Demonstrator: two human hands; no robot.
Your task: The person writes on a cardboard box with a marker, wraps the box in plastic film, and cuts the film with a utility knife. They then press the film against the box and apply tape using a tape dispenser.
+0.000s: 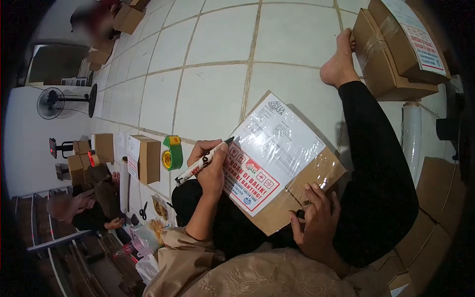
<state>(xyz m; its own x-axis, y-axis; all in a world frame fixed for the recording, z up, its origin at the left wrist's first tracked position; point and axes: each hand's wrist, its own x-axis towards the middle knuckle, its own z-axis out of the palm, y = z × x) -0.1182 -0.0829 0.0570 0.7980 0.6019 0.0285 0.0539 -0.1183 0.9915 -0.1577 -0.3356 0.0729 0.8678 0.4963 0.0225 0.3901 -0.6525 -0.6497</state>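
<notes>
My left hand (pixel 210 166) is closed around a white marker (pixel 200 162) with black print, its black tip at the left edge of the label. A cardboard box (pixel 316 173) lies tilted on my lap, wrapped in shiny clear plastic. On its top is a white label (pixel 277 133) with a red-and-blue printed warning part (pixel 250 180). My right hand (pixel 316 222) rests on the box's near right corner. Between its thumb and fingers is a small black marker cap (pixel 300 214), partly hidden.
A green tape dispenser (pixel 172 153) and a labelled box (pixel 146 158) stand to the left, with scissors (pixel 143 211) nearby. Stacked boxes (pixel 391 64) and a plastic film roll (pixel 411 131) are on the right. Another person (pixel 84 205) sits at left; a fan (pixel 52 103) stands beyond.
</notes>
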